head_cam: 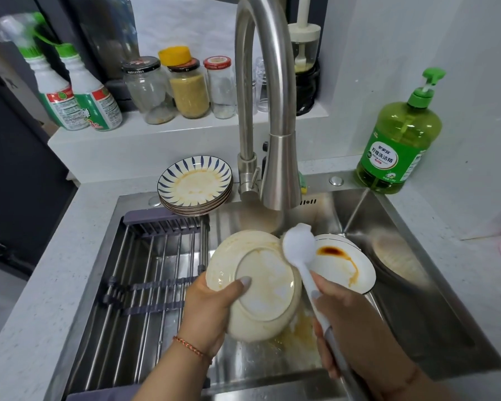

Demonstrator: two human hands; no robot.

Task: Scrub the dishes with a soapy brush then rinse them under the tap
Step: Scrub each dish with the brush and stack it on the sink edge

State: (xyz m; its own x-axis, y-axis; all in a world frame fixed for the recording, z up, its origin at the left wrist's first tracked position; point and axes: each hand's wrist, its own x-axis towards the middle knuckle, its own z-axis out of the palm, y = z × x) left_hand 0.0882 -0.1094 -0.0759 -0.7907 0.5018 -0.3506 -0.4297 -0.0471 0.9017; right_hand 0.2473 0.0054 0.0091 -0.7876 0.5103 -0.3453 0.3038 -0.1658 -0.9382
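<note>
My left hand (211, 311) grips a cream plate (258, 285) by its left rim, underside facing me, tilted over the steel sink (402, 314). My right hand (342, 319) holds the white handle of a dish brush (300, 250), whose head touches the plate's upper right edge. Behind the brush lies a white plate (350, 270) with a dark sauce stain. A blurred dish (396, 256) sits at the sink's right. A stack of blue-striped plates (195, 183) stands on the sink's back ledge. No water is visibly running from the tap (275, 117).
A drying rack (151, 270) spans the sink's left half. A green dish soap bottle (399, 140) stands at the back right corner. Jars (188, 88) and spray bottles (81, 94) line the shelf behind the tap.
</note>
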